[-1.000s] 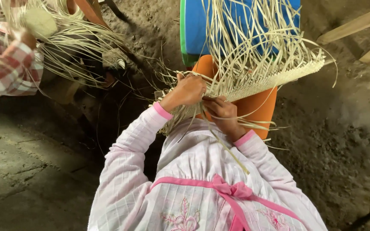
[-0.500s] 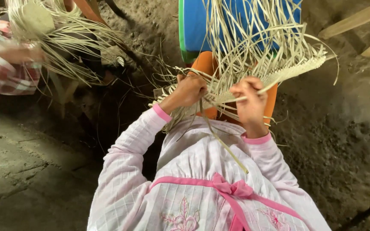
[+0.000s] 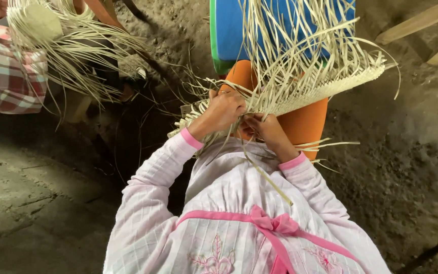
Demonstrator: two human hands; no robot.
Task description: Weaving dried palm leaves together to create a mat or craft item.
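2 hands, left hand [image 3: 225, 108] and right hand [image 3: 264, 128], gripping woven straw band [image 3: 325, 89].

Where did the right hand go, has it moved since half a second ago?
Yes. The right hand dropped back down and leftward along the woven strip, now beside the left hand.

Probably a rustic weaving workshop: bare dirt floor [image 3: 391, 167], rough wooden planks [image 3: 422, 25], loose palm strips [image 3: 300, 45] everywhere.

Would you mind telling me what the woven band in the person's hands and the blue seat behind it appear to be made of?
The woven band looks like dried palm or straw strips: pale, matte, flat, with loose ends fanning out. The blue seat seems to be plastic: smooth, evenly coloured, with a green edge, though strips hide much of it.
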